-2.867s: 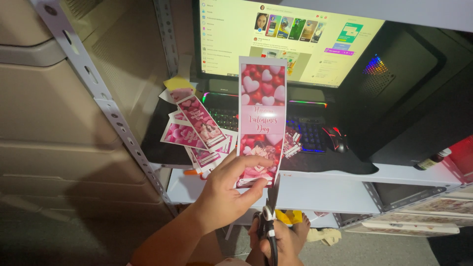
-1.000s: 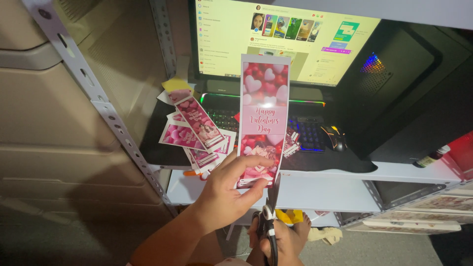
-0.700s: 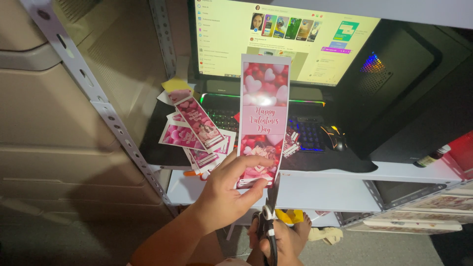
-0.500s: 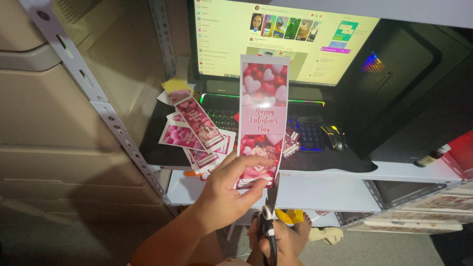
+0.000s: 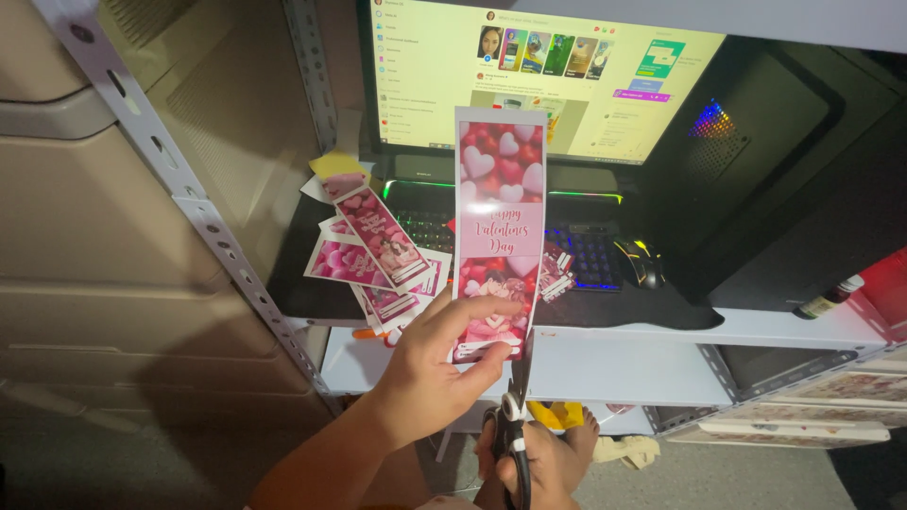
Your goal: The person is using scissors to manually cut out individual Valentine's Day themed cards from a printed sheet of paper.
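Observation:
My left hand (image 5: 436,370) pinches the lower end of a tall pink card strip (image 5: 498,217) printed with red and white hearts, holding it upright in front of the monitor. My right hand (image 5: 529,465) grips black scissors (image 5: 514,416) just below it, with the blades pointing up along the strip's lower right edge. Several similar pink cards (image 5: 373,250) lie in a loose pile on the dark desk mat (image 5: 302,283) to the left.
A lit monitor (image 5: 539,76) stands behind a backlit keyboard (image 5: 586,255) with a mouse (image 5: 642,264) beside it. A black computer case (image 5: 803,189) is at right. A perforated metal rack post (image 5: 179,179) slants at left. A white shelf (image 5: 624,368) lies below.
Barely anything differs: both hands hold the same pose, with the scissors still at the strip's lower right edge.

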